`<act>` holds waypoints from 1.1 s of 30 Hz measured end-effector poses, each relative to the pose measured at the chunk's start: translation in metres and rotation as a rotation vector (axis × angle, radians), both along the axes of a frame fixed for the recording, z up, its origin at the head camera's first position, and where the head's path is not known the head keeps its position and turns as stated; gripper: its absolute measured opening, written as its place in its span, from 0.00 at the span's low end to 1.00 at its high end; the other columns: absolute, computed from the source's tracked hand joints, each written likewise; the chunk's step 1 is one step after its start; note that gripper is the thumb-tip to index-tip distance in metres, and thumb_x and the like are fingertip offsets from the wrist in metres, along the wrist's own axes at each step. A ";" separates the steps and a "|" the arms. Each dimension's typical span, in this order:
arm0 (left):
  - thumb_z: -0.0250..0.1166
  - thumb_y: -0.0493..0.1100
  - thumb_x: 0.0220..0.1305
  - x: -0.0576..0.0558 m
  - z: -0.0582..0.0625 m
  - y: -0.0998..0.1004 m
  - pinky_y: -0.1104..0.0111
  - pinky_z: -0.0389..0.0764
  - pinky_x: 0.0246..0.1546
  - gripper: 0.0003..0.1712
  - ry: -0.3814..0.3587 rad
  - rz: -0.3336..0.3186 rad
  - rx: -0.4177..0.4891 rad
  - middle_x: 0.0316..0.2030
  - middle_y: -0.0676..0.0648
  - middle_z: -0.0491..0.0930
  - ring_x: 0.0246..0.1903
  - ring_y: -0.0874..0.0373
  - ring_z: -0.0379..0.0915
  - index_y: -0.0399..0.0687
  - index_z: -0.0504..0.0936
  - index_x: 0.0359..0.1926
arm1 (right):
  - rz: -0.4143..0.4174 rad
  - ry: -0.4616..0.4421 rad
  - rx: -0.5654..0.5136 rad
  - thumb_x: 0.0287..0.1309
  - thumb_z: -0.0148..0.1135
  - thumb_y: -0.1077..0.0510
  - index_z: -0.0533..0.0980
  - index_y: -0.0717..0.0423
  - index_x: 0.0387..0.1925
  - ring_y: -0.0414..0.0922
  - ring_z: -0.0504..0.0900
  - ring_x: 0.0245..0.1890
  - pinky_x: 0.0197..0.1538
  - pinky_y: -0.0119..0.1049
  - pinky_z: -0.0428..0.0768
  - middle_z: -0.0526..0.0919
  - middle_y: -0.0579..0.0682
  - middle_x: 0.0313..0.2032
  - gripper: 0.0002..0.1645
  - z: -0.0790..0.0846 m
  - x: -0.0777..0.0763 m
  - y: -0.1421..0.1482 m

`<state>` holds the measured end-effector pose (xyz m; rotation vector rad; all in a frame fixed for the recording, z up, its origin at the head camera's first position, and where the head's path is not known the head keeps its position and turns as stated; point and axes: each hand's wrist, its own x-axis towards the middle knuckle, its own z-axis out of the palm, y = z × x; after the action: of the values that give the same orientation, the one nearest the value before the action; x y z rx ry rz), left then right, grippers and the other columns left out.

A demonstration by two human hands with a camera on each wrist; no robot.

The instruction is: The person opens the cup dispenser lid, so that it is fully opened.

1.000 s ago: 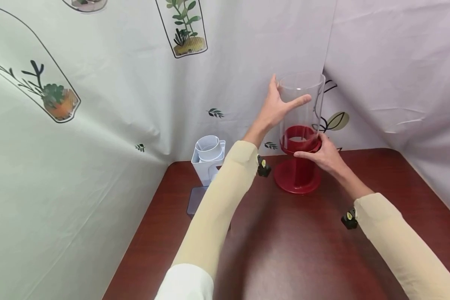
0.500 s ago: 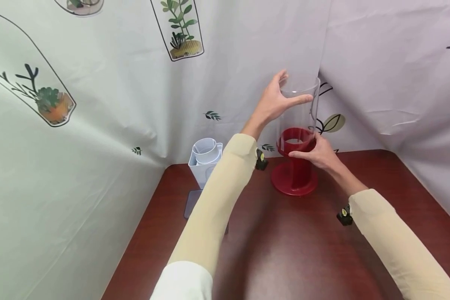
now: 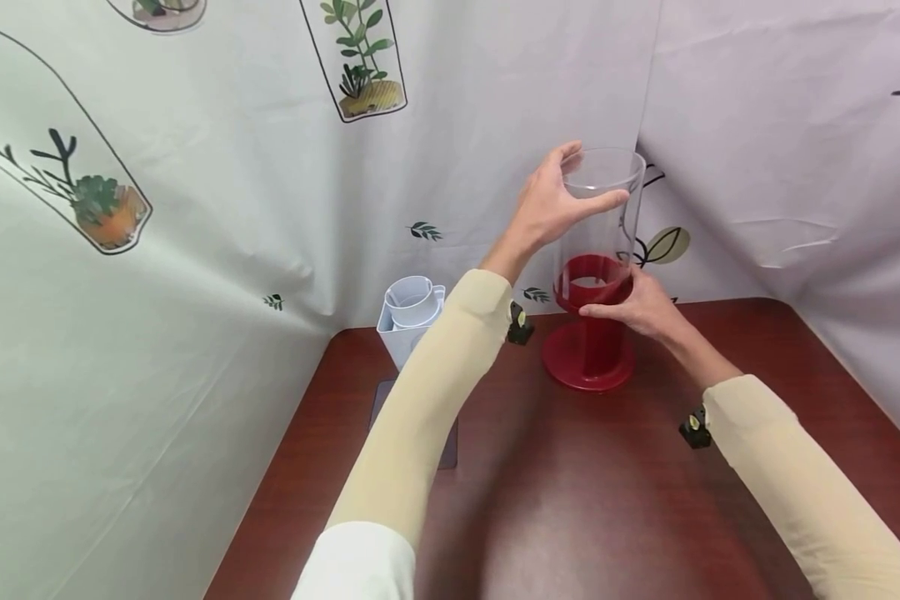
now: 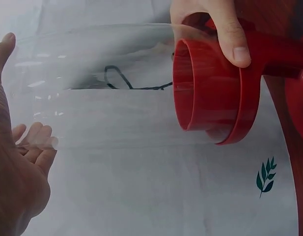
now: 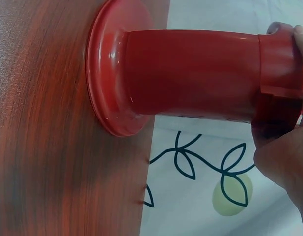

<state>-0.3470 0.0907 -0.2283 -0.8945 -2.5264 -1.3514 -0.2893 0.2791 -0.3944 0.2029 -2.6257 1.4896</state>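
Note:
A clear cylinder point(image 3: 596, 237) stands upright on a red stand point(image 3: 602, 346) at the back of the table. My left hand point(image 3: 546, 204) grips the cylinder near its top rim, thumb across the front and fingers behind. Lower down, my right hand point(image 3: 645, 308) holds the stand's upper collar, with the thumb at the front. In the left wrist view, the cylinder's lower end surrounds a red inner ring point(image 4: 207, 83). The right wrist view shows the stand's column point(image 5: 190, 73) and its round base point(image 5: 112, 73) on the table; most of that hand is cut off.
A white container point(image 3: 401, 337) with a white cup-like piece point(image 3: 412, 302) inside stands at the back left. Beside it lies a dark translucent panel point(image 3: 448, 446), partly behind my left sleeve. A printed cloth wall point(image 3: 480, 125) rises right behind the table point(image 3: 592, 500).
The fingers of my left hand have bent further round the cylinder's rim. My right hand stays at the collar. The whole view has shifted slightly.

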 end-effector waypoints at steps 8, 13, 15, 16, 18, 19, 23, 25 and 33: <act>0.81 0.64 0.54 -0.002 0.002 0.003 0.78 0.67 0.66 0.59 -0.022 0.010 0.011 0.72 0.60 0.71 0.68 0.76 0.64 0.56 0.62 0.81 | -0.013 -0.018 0.019 0.55 0.81 0.37 0.55 0.59 0.81 0.62 0.73 0.66 0.66 0.63 0.77 0.72 0.64 0.70 0.65 0.000 0.001 0.001; 0.81 0.63 0.55 -0.006 0.003 0.004 0.78 0.67 0.66 0.59 -0.064 0.038 0.035 0.74 0.59 0.69 0.70 0.74 0.63 0.55 0.62 0.81 | -0.021 -0.020 0.025 0.56 0.80 0.36 0.57 0.60 0.79 0.62 0.74 0.65 0.62 0.61 0.80 0.73 0.64 0.68 0.63 -0.002 0.002 0.001; 0.81 0.63 0.55 -0.006 0.002 0.004 0.78 0.67 0.66 0.59 -0.071 0.042 0.042 0.74 0.58 0.69 0.70 0.73 0.63 0.55 0.61 0.81 | -0.022 -0.018 0.026 0.56 0.80 0.36 0.58 0.59 0.78 0.61 0.75 0.64 0.62 0.60 0.81 0.74 0.63 0.67 0.62 -0.003 0.002 0.001; 0.82 0.62 0.55 -0.006 0.002 0.004 0.78 0.67 0.66 0.59 -0.073 0.037 0.049 0.74 0.58 0.69 0.70 0.73 0.63 0.54 0.61 0.81 | -0.022 -0.016 0.026 0.56 0.80 0.36 0.58 0.59 0.78 0.61 0.75 0.64 0.62 0.60 0.81 0.74 0.63 0.67 0.62 -0.003 0.002 0.001; 0.82 0.61 0.54 -0.005 0.002 0.005 0.78 0.67 0.66 0.60 -0.072 0.021 0.060 0.74 0.58 0.69 0.70 0.74 0.63 0.55 0.61 0.81 | -0.020 -0.009 0.026 0.56 0.80 0.36 0.58 0.58 0.79 0.61 0.75 0.64 0.62 0.60 0.81 0.74 0.63 0.67 0.61 -0.003 0.002 0.002; 0.83 0.61 0.54 -0.004 0.003 0.006 0.78 0.67 0.66 0.61 -0.072 0.010 0.066 0.74 0.58 0.69 0.70 0.74 0.63 0.55 0.61 0.82 | -0.017 -0.006 0.024 0.56 0.80 0.37 0.58 0.57 0.79 0.61 0.75 0.64 0.62 0.61 0.80 0.74 0.63 0.67 0.61 -0.003 0.003 0.002; 0.84 0.60 0.52 0.000 0.002 0.008 0.79 0.68 0.65 0.62 -0.045 -0.021 0.083 0.74 0.58 0.70 0.69 0.74 0.65 0.55 0.61 0.81 | -0.006 -0.001 0.023 0.57 0.80 0.38 0.57 0.54 0.80 0.60 0.75 0.64 0.63 0.61 0.80 0.74 0.61 0.69 0.61 -0.001 0.004 0.003; 0.85 0.59 0.51 0.001 0.002 0.008 0.80 0.69 0.64 0.62 -0.035 -0.022 0.094 0.73 0.57 0.70 0.69 0.74 0.65 0.54 0.62 0.81 | 0.001 -0.002 0.027 0.57 0.80 0.39 0.57 0.53 0.81 0.60 0.76 0.64 0.62 0.61 0.81 0.74 0.61 0.69 0.61 -0.001 0.004 0.002; 0.83 0.61 0.53 -0.004 0.004 0.000 0.77 0.71 0.63 0.61 -0.084 0.039 0.130 0.73 0.59 0.69 0.69 0.73 0.65 0.54 0.62 0.81 | -0.006 0.005 0.031 0.58 0.79 0.38 0.59 0.58 0.78 0.60 0.79 0.61 0.61 0.59 0.82 0.77 0.63 0.66 0.58 -0.002 0.004 0.001</act>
<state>-0.3508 0.0907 -0.2246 -0.7754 -2.4679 -1.5512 -0.2853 0.2806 -0.3967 0.2003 -2.6443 1.4458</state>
